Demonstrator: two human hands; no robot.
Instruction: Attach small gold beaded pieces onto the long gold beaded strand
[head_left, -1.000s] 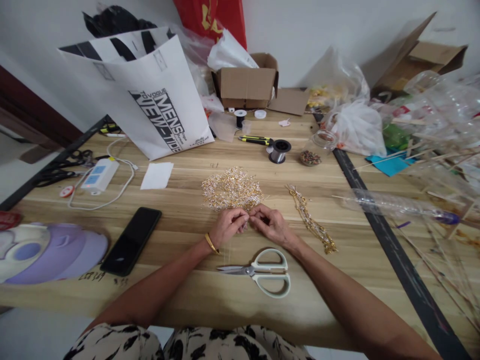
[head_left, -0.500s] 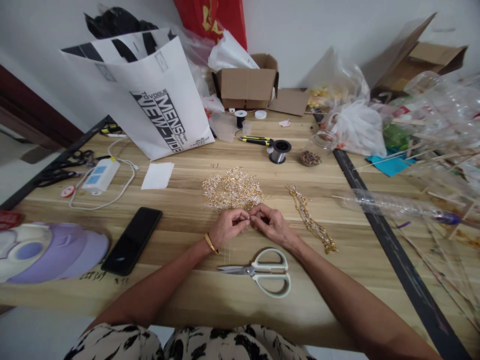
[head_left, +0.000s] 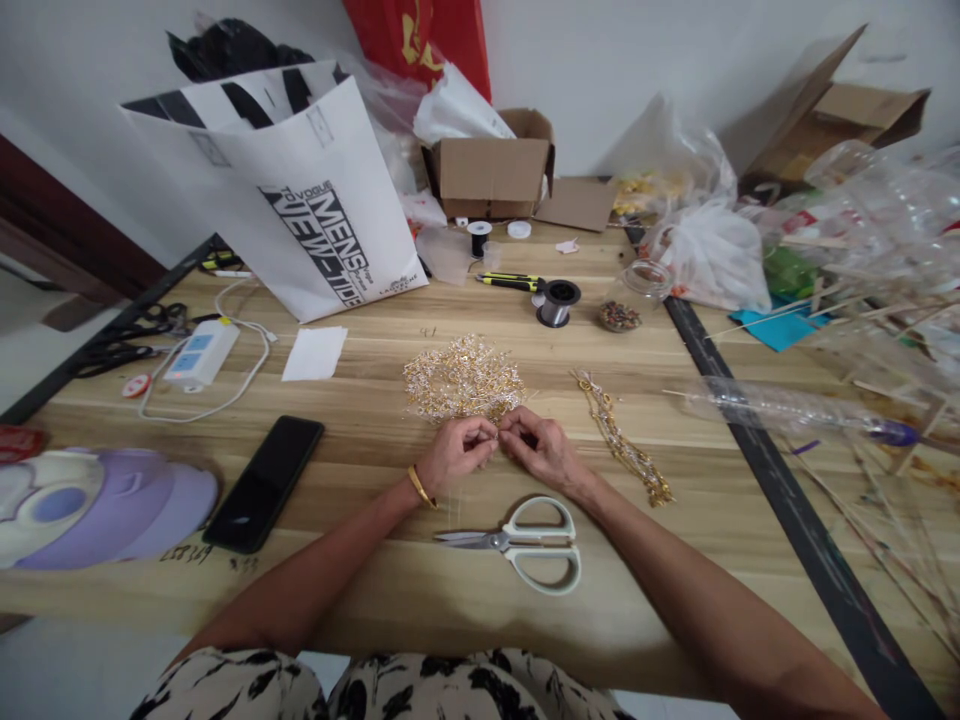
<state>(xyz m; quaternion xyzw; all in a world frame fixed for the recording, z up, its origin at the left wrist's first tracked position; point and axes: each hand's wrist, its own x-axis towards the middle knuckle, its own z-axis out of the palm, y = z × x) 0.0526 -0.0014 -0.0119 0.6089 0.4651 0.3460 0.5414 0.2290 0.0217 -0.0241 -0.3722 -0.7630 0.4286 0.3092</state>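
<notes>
My left hand (head_left: 457,455) and my right hand (head_left: 541,450) meet fingertip to fingertip over the wooden table, both closed in a pinch. What lies between the fingertips is too small to make out; fine pale threads hang below my left hand. Just beyond the fingers lies a heap of gold and clear beaded strands (head_left: 461,375). To the right of my right hand rests a bundle of beaded chains (head_left: 622,440). Scissors with pale handles (head_left: 517,542) lie on the table between my forearms, blades pointing left.
A black phone (head_left: 264,484) and a lilac cap-like object (head_left: 127,500) lie at left, near a power strip (head_left: 201,354). Farther back are a wire spool (head_left: 559,303), a box cutter (head_left: 510,281), a small dish of beads (head_left: 619,317) and a white bag (head_left: 300,190). Plastic bottles (head_left: 885,220) crowd the right.
The view shifts very slightly. Both hands stay in nearly the same place, still pinched together.
</notes>
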